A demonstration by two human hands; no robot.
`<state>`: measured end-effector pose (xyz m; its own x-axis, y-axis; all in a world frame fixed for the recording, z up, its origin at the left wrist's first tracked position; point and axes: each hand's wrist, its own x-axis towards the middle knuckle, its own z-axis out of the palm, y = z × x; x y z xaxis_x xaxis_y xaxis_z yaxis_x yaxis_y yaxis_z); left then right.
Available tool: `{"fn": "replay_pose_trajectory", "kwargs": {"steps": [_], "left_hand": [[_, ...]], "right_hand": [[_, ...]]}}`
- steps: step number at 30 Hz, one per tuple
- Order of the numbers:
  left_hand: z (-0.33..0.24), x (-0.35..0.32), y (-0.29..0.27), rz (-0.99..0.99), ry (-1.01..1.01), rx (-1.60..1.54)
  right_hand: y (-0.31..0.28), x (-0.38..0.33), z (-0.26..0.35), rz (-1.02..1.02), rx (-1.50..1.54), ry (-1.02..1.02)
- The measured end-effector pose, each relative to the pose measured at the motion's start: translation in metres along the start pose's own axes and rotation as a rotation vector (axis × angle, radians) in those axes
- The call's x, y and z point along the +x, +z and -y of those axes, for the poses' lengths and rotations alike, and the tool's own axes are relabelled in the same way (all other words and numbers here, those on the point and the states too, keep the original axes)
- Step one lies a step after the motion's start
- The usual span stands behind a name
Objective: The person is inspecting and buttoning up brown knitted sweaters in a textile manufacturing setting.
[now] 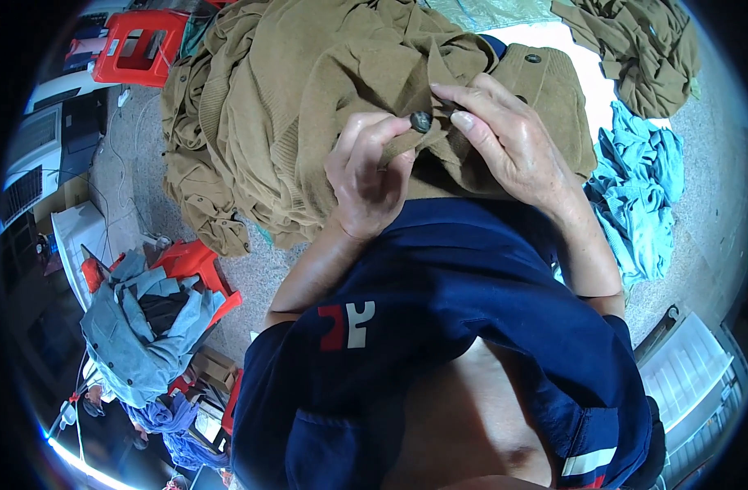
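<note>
While your left hand [370,175] pinches the brown garment [349,82] by a band [406,144] beside the dark button [421,122], twelve o'clock from your chest, your right hand [513,139], at three o'clock, narrows thumb to forefinger; its grip one cannot tell. You seem mid-handling of the button; next likely needs steady tension. The band's long axis runs eight to two; the button seemingly faces you. Turquoise garments [638,196] lie beyond, toward four.

The garment [349,73] is brown, its button [421,122] dark, the cloth pile [635,192] turquoise.
</note>
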<state>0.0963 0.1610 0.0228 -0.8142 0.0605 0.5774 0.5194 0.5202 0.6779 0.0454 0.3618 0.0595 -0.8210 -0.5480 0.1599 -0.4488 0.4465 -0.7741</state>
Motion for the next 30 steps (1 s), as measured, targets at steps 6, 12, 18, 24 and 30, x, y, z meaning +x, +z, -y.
{"fn": "replay_pose_trajectory", "kwargs": {"steps": [6,12,18,24,30], "left_hand": [[0.008,-0.003,0.011,-0.026,0.037,-0.152],[0.022,-0.012,0.009,-0.004,-0.005,-0.259],[0.018,-0.017,0.017,-0.071,-0.191,-0.562],[0.014,-0.016,0.018,-0.090,-0.245,-0.681],[0.013,-0.017,0.020,-0.093,-0.223,-0.686]], "right_hand": [[0.014,0.030,-0.015,-0.168,0.226,-0.224],[0.014,0.014,-0.031,-0.047,-0.027,-0.120],[0.035,-0.025,-0.024,-0.018,0.207,-0.092],[0.029,-0.018,-0.017,-0.100,0.205,-0.064],[0.033,-0.020,-0.009,-0.107,0.026,-0.098]]}}
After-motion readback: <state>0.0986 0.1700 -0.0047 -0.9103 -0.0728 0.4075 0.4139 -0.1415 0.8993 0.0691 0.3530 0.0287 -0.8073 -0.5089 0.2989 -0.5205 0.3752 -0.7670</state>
